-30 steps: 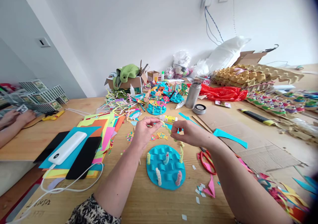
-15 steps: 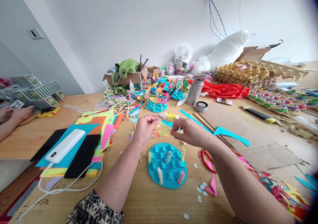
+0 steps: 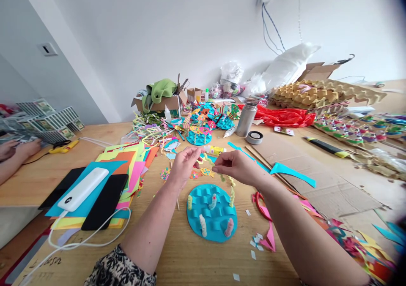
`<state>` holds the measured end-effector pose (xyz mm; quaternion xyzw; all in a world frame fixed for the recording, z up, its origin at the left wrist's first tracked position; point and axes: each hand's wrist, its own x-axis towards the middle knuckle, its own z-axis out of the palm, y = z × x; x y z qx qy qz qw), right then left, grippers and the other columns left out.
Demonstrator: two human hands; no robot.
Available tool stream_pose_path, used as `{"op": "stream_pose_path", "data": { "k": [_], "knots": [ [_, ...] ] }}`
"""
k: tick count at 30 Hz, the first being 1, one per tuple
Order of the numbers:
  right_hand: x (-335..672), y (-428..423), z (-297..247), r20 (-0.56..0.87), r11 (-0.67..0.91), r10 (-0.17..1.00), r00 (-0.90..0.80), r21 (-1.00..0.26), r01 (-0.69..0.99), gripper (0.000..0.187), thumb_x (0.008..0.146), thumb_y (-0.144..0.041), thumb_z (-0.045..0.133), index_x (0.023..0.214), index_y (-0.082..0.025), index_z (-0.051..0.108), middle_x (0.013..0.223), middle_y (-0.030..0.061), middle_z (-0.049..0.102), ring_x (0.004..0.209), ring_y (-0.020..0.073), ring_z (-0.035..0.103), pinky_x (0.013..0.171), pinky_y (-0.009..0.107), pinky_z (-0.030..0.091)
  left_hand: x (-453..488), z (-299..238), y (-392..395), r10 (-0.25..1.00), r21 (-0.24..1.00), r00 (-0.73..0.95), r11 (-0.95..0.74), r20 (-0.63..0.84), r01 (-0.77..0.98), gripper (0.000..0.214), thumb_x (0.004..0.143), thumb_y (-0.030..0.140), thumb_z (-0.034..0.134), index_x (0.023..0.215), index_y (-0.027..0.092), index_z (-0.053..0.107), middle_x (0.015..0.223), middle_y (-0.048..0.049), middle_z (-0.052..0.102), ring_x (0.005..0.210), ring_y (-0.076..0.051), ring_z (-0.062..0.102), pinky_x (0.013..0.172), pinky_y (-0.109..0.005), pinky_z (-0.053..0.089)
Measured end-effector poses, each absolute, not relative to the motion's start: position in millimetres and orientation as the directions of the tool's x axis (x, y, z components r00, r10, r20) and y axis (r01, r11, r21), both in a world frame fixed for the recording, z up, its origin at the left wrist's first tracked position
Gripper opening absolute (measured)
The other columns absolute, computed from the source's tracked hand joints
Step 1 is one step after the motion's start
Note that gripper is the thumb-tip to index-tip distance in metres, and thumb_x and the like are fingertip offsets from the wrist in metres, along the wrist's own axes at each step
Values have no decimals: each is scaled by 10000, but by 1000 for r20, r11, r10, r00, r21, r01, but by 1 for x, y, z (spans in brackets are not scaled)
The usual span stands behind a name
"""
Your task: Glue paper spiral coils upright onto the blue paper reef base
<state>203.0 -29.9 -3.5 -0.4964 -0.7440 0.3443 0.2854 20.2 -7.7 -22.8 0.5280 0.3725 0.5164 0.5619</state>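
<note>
Over the tabletop (image 3: 168, 252), just beyond the far rim of the blue woven disc (image 3: 217, 227), you are holding a thin yellow twisted strip (image 3: 208, 159) between your two hands. Your left hand (image 3: 186, 164) is pinching narrowly near one end, and your right hand (image 3: 236, 167) is gripping the strip a little farther along, its fingers curled in close. Below the right hand, a yellow coiled length (image 3: 232, 195) is hanging down to the disc's right edge; it seems to be part of the same strip, though your fingers are hiding the join.

You are probably working on twisting or shaping this strip, while four short curled stubs (image 3: 203, 225) are already standing on the disc. Your next move is likely calling for an even, gentle twist with both pinches staying firm, since thin material like this could be kinking or tearing under a hard pull. Behind your hands, fish cut-outs (image 3: 207, 172) and a yellow-labelled tube (image 3: 216, 151) are lying near, so your knuckles are needing a little clearance.
</note>
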Motion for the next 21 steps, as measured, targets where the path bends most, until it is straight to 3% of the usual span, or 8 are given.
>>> {"op": "stream_pose_path", "data": {
  "k": [5,12,21],
  "knots": [
    [200,-31,-1,114,277,951,-287,-725,631,220,736,-378,631,658,-172,625,569,-7,575,517,103,474,485,227,339,20,-25,-6,980,989,162,-95,114,-115,315,700,445,683,741,134,715,932,-83,644,683,-109,549,501,-188,427],
    [198,-33,-2,134,299,951,-280,-634,713,203,748,-369,625,678,-178,637,624,12,633,549,118,532,497,226,334,19,-31,-4,964,976,160,-216,213,3,210,647,346,747,687,142,716,994,-89,626,695,-115,568,538,-209,444],
    [193,-38,6,61,256,957,-284,-640,724,162,730,-344,649,704,-185,648,608,1,633,528,112,510,478,226,337,19,-26,-7,958,968,144,-250,248,-1,153,679,294,713,662,144,695,974,-81,614,729,-133,577,525,-211,441]
  ]
}}
